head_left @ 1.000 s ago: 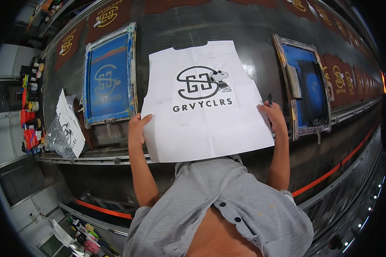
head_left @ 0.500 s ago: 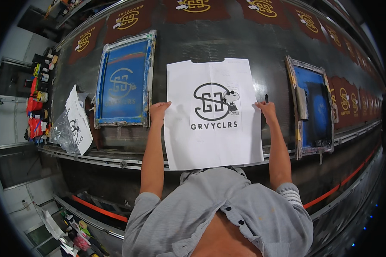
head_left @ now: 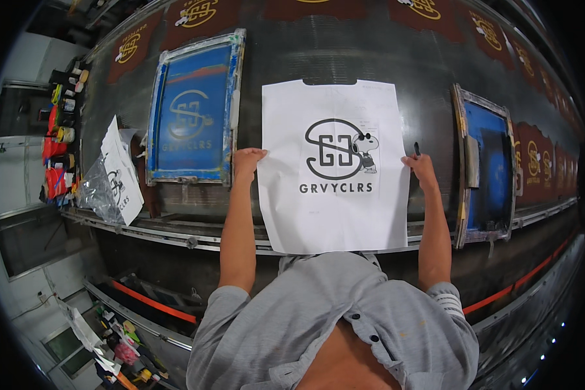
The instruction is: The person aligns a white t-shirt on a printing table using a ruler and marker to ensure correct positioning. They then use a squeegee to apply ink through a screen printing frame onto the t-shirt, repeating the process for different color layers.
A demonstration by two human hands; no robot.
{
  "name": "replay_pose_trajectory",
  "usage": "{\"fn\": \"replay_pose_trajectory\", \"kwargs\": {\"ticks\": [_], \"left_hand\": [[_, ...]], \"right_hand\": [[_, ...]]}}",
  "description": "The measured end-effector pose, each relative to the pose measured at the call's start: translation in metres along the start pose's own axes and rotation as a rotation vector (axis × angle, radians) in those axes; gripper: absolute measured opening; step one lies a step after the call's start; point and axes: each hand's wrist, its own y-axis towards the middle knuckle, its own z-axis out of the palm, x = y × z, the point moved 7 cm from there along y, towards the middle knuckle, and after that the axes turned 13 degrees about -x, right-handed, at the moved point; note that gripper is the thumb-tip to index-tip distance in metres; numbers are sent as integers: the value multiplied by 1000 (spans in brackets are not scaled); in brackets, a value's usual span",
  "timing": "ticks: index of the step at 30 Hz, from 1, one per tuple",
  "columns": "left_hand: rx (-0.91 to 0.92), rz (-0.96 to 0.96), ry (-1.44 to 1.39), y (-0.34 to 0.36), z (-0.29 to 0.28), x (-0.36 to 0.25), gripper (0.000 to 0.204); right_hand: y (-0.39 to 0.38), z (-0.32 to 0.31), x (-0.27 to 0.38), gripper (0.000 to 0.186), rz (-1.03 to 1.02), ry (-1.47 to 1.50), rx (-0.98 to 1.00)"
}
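I hold a large white paper sheet (head_left: 292,221) upright in front of my chest, over the near edge of the dark table. It carries a black ring-like emblem, a cartoon dog in sunglasses and a line of lettering. A shallow notch is cut in its top edge. The sheet's left edge is pinched in my left hand (head_left: 247,164). On the opposite edge, my right hand (head_left: 422,170) is closed with its thumb on the paper. A dark pen-like stick (head_left: 416,149) pokes up from behind the right fingers; its lower part is hidden.
Blue screen-printing frames lie left (head_left: 192,110) and right (head_left: 487,156) of the sheet; a squeegee-like bar (head_left: 473,162) rests in the right one. Printed brown fabric pieces (head_left: 534,159) line the table. Plastic-wrapped printed papers (head_left: 120,179) sit at left. A metal rail (head_left: 162,239) runs along the near edge.
The whole view has shifted a little, so the table and frames sit farther right and slightly higher. Both hands keep the same hold on the paper sheet.
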Motion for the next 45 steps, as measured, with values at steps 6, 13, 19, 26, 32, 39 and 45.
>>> {"fn": "replay_pose_trajectory", "kwargs": {"ticks": [6,13,19,26,32,39,45], "left_hand": [[24,-90,33,-4,-5,-3,12],[56,-128,39,1,-7,0,14],[151,-176,-205,-5,-16,-15,15],[202,-99,-160,-46,-7,-83,19],[212,-108,-180,-49,-14,-100,17],[193,-153,-221,-50,-13,-97,19],[231,-181,-243,-50,-16,-99,21]], "right_hand": [[-14,-4,10,27,111,24,33],[-10,-10,12,30,145,21,98],[-23,-18,38,29,223,140,75],[-41,-30,93,31,283,205,83],[-37,-38,101,39,306,269,21],[-35,-43,103,62,308,322,2],[-41,-49,115,62,279,297,20]]}}
